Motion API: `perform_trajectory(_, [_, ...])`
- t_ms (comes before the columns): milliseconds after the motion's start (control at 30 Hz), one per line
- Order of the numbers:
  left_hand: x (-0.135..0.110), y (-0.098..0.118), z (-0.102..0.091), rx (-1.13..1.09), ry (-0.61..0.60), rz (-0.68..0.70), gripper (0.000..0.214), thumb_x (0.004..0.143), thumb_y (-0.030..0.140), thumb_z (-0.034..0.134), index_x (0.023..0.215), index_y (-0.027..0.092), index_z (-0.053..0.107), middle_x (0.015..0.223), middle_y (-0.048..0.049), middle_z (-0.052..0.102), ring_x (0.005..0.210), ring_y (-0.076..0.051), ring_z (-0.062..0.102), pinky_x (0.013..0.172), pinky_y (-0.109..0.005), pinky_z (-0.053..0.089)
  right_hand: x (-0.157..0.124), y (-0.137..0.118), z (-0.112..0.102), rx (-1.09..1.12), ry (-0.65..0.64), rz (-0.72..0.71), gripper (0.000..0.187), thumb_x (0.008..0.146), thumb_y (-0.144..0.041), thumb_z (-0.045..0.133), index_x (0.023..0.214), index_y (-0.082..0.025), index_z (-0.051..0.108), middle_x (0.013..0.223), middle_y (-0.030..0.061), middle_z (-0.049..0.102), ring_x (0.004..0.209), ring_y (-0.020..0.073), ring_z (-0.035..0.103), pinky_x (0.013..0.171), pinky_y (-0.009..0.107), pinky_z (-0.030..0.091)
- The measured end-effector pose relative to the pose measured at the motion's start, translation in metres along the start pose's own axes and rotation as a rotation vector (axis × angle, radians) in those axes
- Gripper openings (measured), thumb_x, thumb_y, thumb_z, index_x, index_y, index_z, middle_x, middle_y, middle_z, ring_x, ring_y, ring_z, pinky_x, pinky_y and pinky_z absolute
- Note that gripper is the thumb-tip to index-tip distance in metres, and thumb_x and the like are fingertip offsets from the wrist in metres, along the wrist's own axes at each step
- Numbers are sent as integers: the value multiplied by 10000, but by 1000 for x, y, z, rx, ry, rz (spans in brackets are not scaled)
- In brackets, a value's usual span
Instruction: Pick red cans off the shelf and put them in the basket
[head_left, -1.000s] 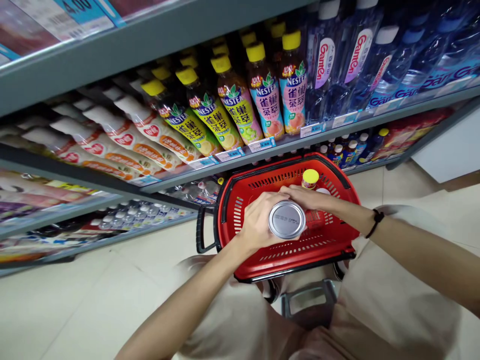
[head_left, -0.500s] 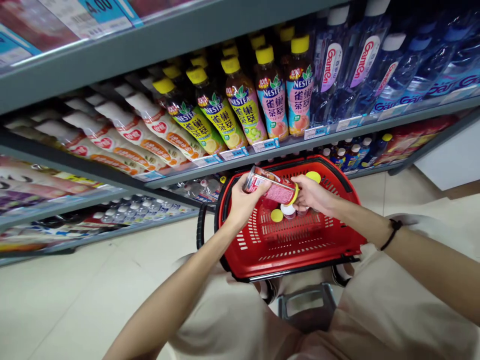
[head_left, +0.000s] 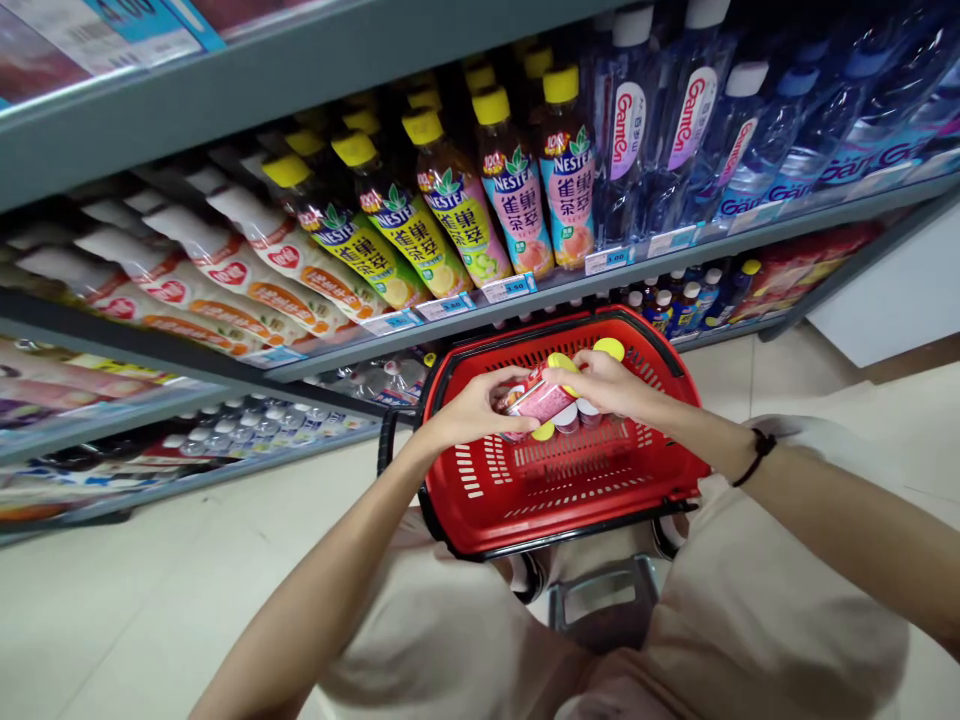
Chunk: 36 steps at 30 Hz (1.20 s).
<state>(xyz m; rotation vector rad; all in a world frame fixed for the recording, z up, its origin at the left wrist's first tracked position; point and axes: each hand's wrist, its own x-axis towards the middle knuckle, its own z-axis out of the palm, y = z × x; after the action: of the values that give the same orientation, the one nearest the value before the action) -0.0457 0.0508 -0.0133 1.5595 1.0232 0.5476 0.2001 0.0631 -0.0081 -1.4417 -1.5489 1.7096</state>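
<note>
Inspection from the wearer's position outward. The left hand (head_left: 476,412) and right hand (head_left: 600,385) meet over a red plastic shopping basket (head_left: 559,535), holding a pink-and-red drink can (head_left: 536,402) on its side between them, above the basket's far half. The left fingers (head_left: 510,392) are curled around one end of the can; the right fingers (head_left: 570,378) are pressed over the other end, so the can is pinched from both sides. A black cord bracelet (head_left: 757,455) circles the right wrist. Beneath the hands, yellow-capped and white-capped bottles (head_left: 589,410) lie inside the basket; their exact count cannot be determined. The basket's black handle (head_left: 388,440) hangs at its left side, over beige tiled floor (head_left: 150,620). Beyond the basket, a grey store shelf (head_left: 480,312) carries rows of Nestea tea bottles (head_left: 450,225) with yellow caps, price tags (head_left: 510,288) along its edge. Clear water bottles (head_left: 675,130) with white caps stand to their right on the same shelf.
</note>
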Motion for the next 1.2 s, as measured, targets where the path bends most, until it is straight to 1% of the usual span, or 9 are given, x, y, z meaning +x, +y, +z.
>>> perform_trajectory(133, [2, -5, 8, 159, -27, 35, 611, 671, 331, 877, 1222, 151, 682, 1144, -66, 735, 1040, -261, 707, 970, -395, 570, -6, 2, 12, -410, 148, -103, 594, 771, -724, 792, 960, -205, 571, 867, 61, 715, 789, 210, 661, 609, 278, 404])
perform_trajectory(300, [2, -19, 5, 397, -81, 7, 570, 635, 227, 803, 1186, 162, 671, 1100, -35, 744, 985, -236, 692, 924, -329, 542, -11, 0, 23, -526, -79, -167, 517, 996, -696, 522, 982, -187, 618, 977, 108, 751, 898, 235, 697, 655, 295, 403])
perform_trajectory(433, [5, -44, 1, 523, -80, -74, 551, 627, 350, 876, 1104, 182, 659, 1028, -14, 747, 908, -219, 690, 837, -301, 528, -13, -3, 25, -719, -129, -151, 458, 1068, -572, 458, 1107, -146, 623, 1098, 163, 759, 1036, 284, 703, 735, 313, 426])
perform_trajectory(533, [13, -68, 2, 669, -2, -220, 584, 602, 460, 912, 1048, 194, 645, 988, -21, 752, 894, -240, 709, 778, -300, 518, -15, -4, 22, -736, -130, -180, 349, 1073, -473, 496, 1095, -155, 638, 1132, 155, 767, 1068, 284, 705, 797, 313, 441])
perform_trajectory(733, [28, -106, 11, 801, 26, -358, 677, 685, 366, 866, 1273, 218, 566, 1104, -67, 765, 1031, -305, 746, 806, -317, 509, -20, -7, 11, -724, -115, -199, 256, 1044, -377, 537, 1025, -161, 674, 1087, 155, 775, 1091, 301, 703, 797, 326, 437])
perform_trajectory(867, [34, -120, 20, 849, 24, -453, 641, 730, 351, 842, 1262, 159, 542, 1065, -128, 760, 990, -318, 761, 759, -312, 513, -27, -9, 8, -783, -141, -228, 283, 1047, -377, 513, 979, -161, 683, 1051, 151, 785, 978, 279, 734, 718, 328, 410])
perform_trajectory(1033, [45, -118, 36, 878, 51, -519, 608, 786, 388, 812, 1255, 112, 542, 1043, -181, 751, 997, -333, 757, 829, -351, 541, -34, -12, 6, -868, -169, -232, 291, 1027, -340, 509, 1031, -135, 716, 1087, 177, 783, 977, 292, 743, 681, 335, 407])
perform_trajectory(1133, [46, -98, 47, 844, 59, -470, 585, 842, 472, 786, 1243, 93, 593, 1042, -179, 741, 964, -301, 751, 852, -392, 569, -34, -11, 4, -876, -167, -253, 273, 1012, -302, 510, 1036, -134, 725, 1105, 178, 782, 987, 293, 744, 702, 334, 425])
perform_trajectory(1200, [33, -75, 51, 793, 50, -394, 542, 921, 545, 711, 1235, 110, 635, 1074, -140, 739, 961, -256, 742, 874, -408, 587, -31, -9, 4, -875, -161, -266, 272, 1007, -302, 511, 1028, -134, 724, 1099, 181, 781, 984, 299, 745, 709, 337, 431])
